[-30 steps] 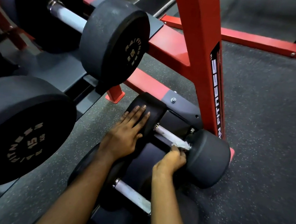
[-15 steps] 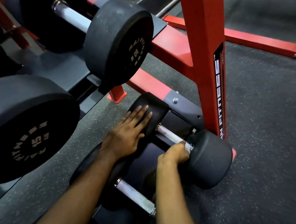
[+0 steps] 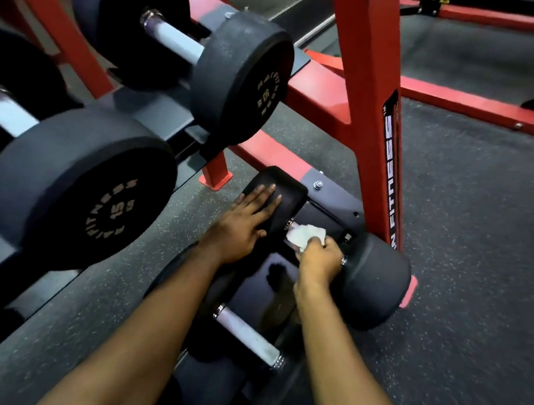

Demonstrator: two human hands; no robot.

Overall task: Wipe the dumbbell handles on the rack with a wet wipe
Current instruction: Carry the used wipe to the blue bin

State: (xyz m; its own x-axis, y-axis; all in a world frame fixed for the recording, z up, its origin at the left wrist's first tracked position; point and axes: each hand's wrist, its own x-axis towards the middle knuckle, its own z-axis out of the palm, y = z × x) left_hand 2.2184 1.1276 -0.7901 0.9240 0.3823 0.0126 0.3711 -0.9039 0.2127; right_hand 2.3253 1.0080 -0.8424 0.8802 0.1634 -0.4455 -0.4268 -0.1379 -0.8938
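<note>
Nearest to the camera, on the lowest shelf of the rack (image 3: 369, 113), lies a dumbbell whose near handle (image 3: 247, 336) is bare; I cannot tell if it is already wiped. Just behind it lies the far dumbbell (image 3: 375, 281), the one in work. The left hand (image 3: 245, 223) rests flat with straight fingers on its left head, holds nothing and seems only to steady it. The right hand (image 3: 319, 260) has its fingers curled on the wet wipe (image 3: 305, 236), which is crumpled and pressed on the bar between the two heads, toward the left end. So I judge the task to be somewhere in the middle. This handle is under the wipe, while the 15 dumbbell (image 3: 77, 188) and the upper dumbbell (image 3: 243, 74) on the higher shelves show pale handles, wiped or not I cannot say. The floor (image 3: 479, 234) is dark speckled rubber. Farther away a low red frame (image 3: 481, 106) crosses a dim gym room.
</note>
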